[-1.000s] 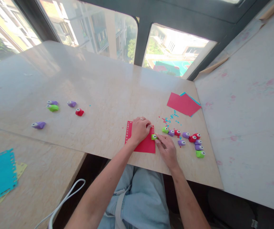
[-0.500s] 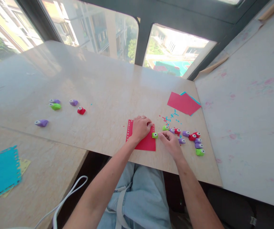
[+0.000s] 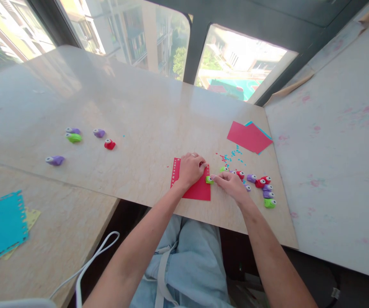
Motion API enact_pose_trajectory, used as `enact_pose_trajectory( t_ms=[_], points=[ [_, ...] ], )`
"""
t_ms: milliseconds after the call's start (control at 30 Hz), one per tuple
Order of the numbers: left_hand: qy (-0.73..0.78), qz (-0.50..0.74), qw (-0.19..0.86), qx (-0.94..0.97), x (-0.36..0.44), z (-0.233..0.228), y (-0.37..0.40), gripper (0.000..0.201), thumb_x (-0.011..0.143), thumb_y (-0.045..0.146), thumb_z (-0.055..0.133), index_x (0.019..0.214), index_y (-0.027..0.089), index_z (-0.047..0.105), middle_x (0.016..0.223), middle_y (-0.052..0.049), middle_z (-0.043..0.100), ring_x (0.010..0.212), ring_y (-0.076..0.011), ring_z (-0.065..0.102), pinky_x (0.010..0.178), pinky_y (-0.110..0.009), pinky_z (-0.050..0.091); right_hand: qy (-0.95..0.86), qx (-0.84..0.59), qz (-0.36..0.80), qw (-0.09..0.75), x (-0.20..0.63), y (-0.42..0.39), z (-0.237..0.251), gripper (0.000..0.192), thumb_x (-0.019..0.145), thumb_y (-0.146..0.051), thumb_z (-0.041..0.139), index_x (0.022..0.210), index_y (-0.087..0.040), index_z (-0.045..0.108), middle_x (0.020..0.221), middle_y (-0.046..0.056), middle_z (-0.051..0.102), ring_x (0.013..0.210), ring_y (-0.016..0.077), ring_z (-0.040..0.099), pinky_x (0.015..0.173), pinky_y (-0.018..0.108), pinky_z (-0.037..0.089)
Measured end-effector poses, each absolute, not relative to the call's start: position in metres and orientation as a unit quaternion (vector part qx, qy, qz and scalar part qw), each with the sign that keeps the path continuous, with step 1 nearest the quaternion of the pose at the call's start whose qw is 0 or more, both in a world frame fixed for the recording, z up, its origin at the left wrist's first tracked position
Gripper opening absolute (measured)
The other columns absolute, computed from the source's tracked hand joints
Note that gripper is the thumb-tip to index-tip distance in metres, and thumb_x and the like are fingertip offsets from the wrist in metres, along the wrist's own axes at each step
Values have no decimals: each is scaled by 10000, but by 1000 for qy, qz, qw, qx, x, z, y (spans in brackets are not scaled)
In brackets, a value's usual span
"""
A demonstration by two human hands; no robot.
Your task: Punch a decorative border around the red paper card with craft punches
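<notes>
Where windows overlook buildings, a marble table (image 3: 139, 111).

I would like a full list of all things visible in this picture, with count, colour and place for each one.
red paper sheet: 1, red, near table edge, under the left hand, holes along its left side
green punch: 1, green, at the sheet's right edge, touched by the right hand
small punches, right group: several, purple, red and green, right of the hands
small punches, left group: 5; three purple, one green, one red; far left on the table
paper stack: red on top, blue beneath, far right
paper bits: many, blue and red, behind the right group
blue sheet: 1, over a yellow one, lower left
white cable: 1, bottom left
table: beige
left hand: flat on the sheet
right hand: at the green punch
</notes>
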State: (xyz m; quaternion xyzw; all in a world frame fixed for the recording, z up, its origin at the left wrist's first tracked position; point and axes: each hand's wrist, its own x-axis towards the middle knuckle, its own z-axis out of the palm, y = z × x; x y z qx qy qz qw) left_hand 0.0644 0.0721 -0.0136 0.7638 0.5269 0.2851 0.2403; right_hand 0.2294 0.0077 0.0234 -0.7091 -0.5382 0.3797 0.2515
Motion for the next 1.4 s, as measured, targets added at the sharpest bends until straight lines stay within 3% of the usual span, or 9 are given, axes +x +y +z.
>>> enact_pose_trajectory(
  t_ms=[433,1000,1400],
  points=[
    [527,298,230,762,65,-15,72,130,901,278,640,823,223,727,953,-47,702,984,-234,567,871,-384,384,-571,-708,342,235,227,7,26,583,724,-712,633,496,-211,440,467,-53,358,476,100,319,489,276,239],
    [530,286,227,766,65,-12,72,123,900,284,641,849,214,729,960,-63,693,975,-233,566,877,-382,395,-624,-693,318,172,232,12,19,509,819,-604,531,514,-219,398,502,-44,381,515,119,369,519,287,245],
    [529,285,208,772,65,-17,74,103,891,280,654,858,219,731,959,-62,704,974,-237,577,875,-383,398,-604,-691,363,159,233,17,21,464,766,-569,581,505,-220,423,479,-48,405,470,105,356,478,274,239]
  ],
)
